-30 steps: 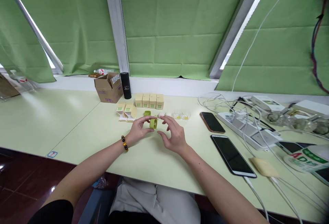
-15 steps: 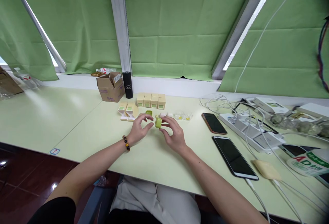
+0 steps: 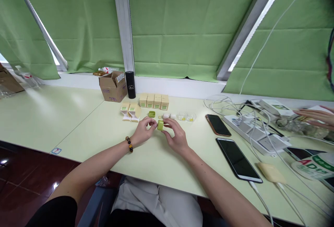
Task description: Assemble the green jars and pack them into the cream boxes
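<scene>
A small green box-shaped case (image 3: 160, 125) is held between the thumb and fingers of my right hand (image 3: 177, 137), just above the table. My left hand (image 3: 144, 129) has its fingers pinched together at the case's left side. What those fingertips hold, if anything, is hidden. Behind the hands lie a green open tray-like piece (image 3: 151, 114) and a tiny yellowish piece (image 3: 159, 117). To their right are small pale pink-white pieces (image 3: 166, 115) and clear plastic cups (image 3: 182, 116) with yellow bits inside.
Several small tan boxes (image 3: 157, 101) stand in a row behind, with opened boxes (image 3: 134, 110) to their left. A cardboard box (image 3: 113, 87) and black cylinder (image 3: 130, 84) stand farther back. At right are phones (image 3: 238, 159), a power strip (image 3: 254, 133), cables and another person's hand (image 3: 317, 115).
My left hand's fingers have gone from apart to pinched together, moving right to the green case's side. My right hand keeps its hold. Another person's hand has appeared at the right edge.
</scene>
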`<state>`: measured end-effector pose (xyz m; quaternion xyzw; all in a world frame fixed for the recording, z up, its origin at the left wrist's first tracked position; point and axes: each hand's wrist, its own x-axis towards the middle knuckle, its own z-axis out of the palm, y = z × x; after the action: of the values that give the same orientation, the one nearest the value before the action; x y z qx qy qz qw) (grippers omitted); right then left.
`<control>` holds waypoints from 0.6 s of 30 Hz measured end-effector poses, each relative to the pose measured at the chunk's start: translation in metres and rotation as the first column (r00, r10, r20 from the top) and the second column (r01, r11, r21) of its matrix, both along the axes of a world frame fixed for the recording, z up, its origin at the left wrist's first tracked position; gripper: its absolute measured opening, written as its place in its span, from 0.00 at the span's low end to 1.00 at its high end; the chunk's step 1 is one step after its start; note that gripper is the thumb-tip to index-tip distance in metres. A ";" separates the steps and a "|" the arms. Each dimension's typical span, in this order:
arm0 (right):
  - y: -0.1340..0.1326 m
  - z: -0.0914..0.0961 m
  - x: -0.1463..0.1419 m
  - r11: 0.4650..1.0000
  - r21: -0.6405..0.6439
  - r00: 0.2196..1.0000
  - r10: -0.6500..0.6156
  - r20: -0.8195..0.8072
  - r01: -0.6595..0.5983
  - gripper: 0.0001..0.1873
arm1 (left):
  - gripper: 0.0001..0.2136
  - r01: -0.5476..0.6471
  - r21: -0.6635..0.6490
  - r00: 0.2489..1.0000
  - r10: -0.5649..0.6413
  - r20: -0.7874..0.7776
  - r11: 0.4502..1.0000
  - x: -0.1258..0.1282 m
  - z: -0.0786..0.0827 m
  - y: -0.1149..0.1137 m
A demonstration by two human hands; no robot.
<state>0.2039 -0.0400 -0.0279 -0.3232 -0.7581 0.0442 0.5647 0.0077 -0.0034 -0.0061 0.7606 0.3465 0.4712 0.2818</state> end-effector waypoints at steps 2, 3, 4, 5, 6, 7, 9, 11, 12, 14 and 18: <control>0.000 0.000 -0.001 1.000 -0.001 1.000 0.003 -0.010 -0.003 0.22 | 0.07 0.005 -0.021 1.000 -0.005 0.012 1.000 0.000 0.001 0.000; 0.000 0.000 -0.001 1.000 -0.005 1.000 0.005 -0.014 -0.005 0.22 | 0.07 0.006 -0.032 1.000 -0.005 0.018 0.999 0.000 0.002 -0.001; 0.001 0.001 -0.001 1.000 -0.009 1.000 0.007 -0.017 -0.007 0.22 | 0.08 0.005 -0.041 1.000 -0.004 0.025 0.999 0.001 0.003 -0.001; 0.001 0.001 -0.001 1.000 -0.012 1.000 0.007 -0.019 -0.007 0.22 | 0.08 0.004 -0.051 1.000 -0.002 0.030 0.999 0.001 0.004 -0.001; 0.001 0.001 -0.002 1.000 -0.015 1.000 0.006 -0.020 -0.006 0.21 | 0.08 0.002 -0.058 0.999 0.000 0.035 0.998 0.001 0.004 -0.002; 0.001 0.001 -0.002 1.000 -0.017 1.000 0.003 -0.021 -0.003 0.21 | 0.08 0.000 -0.063 0.999 0.002 0.040 0.998 0.001 0.005 -0.002; 0.000 0.001 -0.001 1.000 -0.020 1.000 -0.002 -0.024 0.002 0.21 | 0.08 -0.002 -0.065 0.999 0.005 0.048 0.998 0.000 0.005 -0.002; 0.000 0.002 -0.001 1.000 -0.023 1.000 -0.005 -0.031 0.005 0.21 | 0.08 -0.006 -0.061 0.999 0.010 0.051 0.998 0.000 0.004 -0.001; 0.000 0.002 -0.001 1.000 -0.024 0.999 -0.006 -0.036 0.005 0.21 | 0.08 -0.010 -0.058 0.999 0.013 0.052 0.998 -0.001 0.004 -0.001; 0.001 0.003 0.000 1.000 -0.028 0.999 -0.010 -0.050 0.009 0.21 | 0.08 -0.019 -0.060 0.998 0.022 0.062 0.998 -0.001 0.004 0.000; 0.001 0.005 0.000 0.999 -0.042 0.997 -0.026 -0.068 0.023 0.21 | 0.09 -0.030 -0.112 0.993 0.042 0.111 0.993 -0.001 0.003 0.004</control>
<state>0.2038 -0.0394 -0.0229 -0.3423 -0.7333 0.0638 0.5840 0.0068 0.0001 -0.0029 0.7095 0.3691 0.4988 0.3341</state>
